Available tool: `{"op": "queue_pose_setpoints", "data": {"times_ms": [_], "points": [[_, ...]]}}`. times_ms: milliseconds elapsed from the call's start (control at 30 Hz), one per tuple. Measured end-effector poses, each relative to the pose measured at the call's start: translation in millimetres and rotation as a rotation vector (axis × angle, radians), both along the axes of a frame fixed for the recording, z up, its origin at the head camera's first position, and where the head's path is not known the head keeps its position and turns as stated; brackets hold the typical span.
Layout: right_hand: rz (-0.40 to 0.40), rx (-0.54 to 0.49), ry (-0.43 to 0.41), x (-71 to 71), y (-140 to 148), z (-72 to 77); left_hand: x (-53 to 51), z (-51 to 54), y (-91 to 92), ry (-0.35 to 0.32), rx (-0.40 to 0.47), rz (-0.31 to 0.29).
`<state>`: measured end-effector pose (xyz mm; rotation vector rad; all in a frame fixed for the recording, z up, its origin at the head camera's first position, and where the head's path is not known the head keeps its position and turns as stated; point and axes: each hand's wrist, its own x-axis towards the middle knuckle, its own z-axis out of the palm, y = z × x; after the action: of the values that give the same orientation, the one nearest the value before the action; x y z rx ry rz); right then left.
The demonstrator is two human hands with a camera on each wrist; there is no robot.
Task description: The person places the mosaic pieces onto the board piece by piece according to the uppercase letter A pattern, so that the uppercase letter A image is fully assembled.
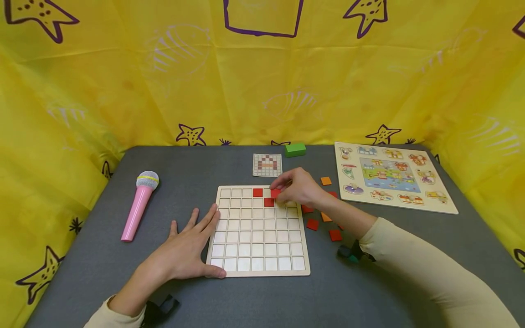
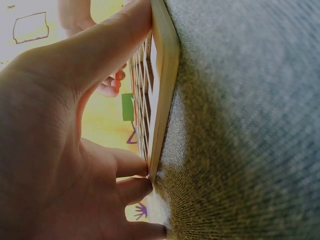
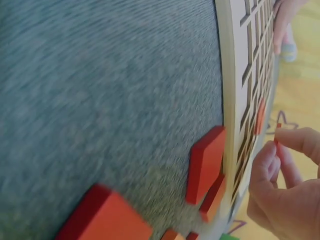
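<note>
Mid-frame, the right hand [image 1: 298,187] is pinching a tile [image 1: 275,194] over the board [image 1: 257,224] (seemingly placing; probably needing to seat it squarely next); the left hand [image 1: 184,252], spread wide, is touching the board's edge.

This looks like a draped play area, with yellow cloth [image 1: 229,100] bearing starfish drawings [image 1: 191,135] hung from nine through twelve to three o'clock around a grey desk [image 1: 320,296] with a picture puzzle [image 1: 389,175] at two.

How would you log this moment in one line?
left hand: touches left edge of board; right hand: pinches red tile above board; on board: two red tiles; beside board: loose red tiles, orange tiles
</note>
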<state>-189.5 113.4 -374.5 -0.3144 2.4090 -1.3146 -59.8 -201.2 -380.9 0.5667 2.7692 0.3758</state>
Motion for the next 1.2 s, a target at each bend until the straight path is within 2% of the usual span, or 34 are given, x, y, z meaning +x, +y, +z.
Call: {"op": "queue_pose_setpoints", "data": {"times_ms": [633,1033,1200], "points": [[-0.001,0.018,-0.013,2.8,-34.9,-4.0,2.4,-2.4,-1.0,-0.005,-0.007,0.011],[0.037,0.027,0.034,4.6,-52.8,-1.4,1.2,-1.2,-1.1,-0.012,-0.013,0.005],[0.045,0.002,0.018,5.0,-59.3,-1.6,-0.2,-2.0,-0.6,-0.005,-0.022,0.001]]}}
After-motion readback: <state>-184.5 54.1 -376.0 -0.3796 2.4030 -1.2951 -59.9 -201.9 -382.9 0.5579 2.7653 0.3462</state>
